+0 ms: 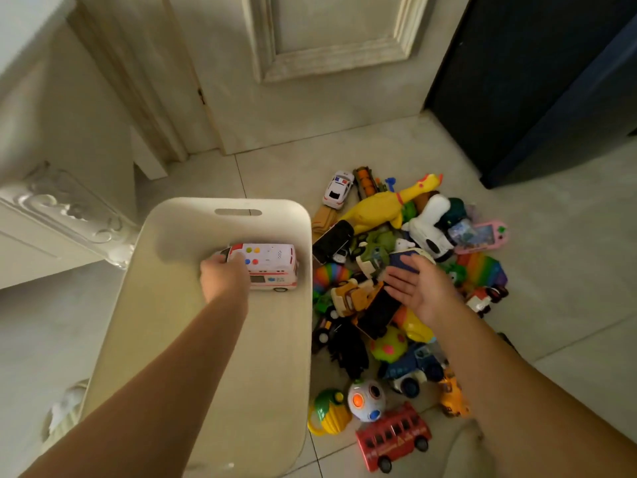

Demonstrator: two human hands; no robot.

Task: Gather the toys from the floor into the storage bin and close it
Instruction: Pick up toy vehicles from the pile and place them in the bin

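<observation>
Down on the pale tiled floor point(568, 253) sits a cream plastic storage bin point(269, 374), rectangular with rounded corners and a handle slot in its far wall, open at the top. So far only one toy is inside: a white and red toy ambulance point(272, 267) with coloured buttons on its roof, over by the far right corner. The left hand point(224, 279) reaches down into the bin with its fingers curled over the left end of the ambulance, so it's got hold of it. Can't tell if the ambulance is actually sitting on the bottom or not.

Just right of the bin is the big toy pile, touching its right wall in places. The right hand point(418, 288) hovers over the middle of it, palm up, fingers straight and spread a bit, holding nothing. Its fingertips are right over a dark blue toy, but I can't say whether they touch.

In the pile: a yellow rubber chicken point(379, 205) at the far side, a white toy police car point(338, 189) just left of it, a pink handheld game point(482, 238) and a rainbow pop-it pad point(482, 270) on the right. Nearer, a blue toy truck point(413, 369), a white ball with coloured dots point(366, 400) and a red double-decker bus point(393, 436) nearest of all.

Beyond the toys stands a cream panelled door point(327, 46), with a dark blue cabinet point(534, 81) at far right.
</observation>
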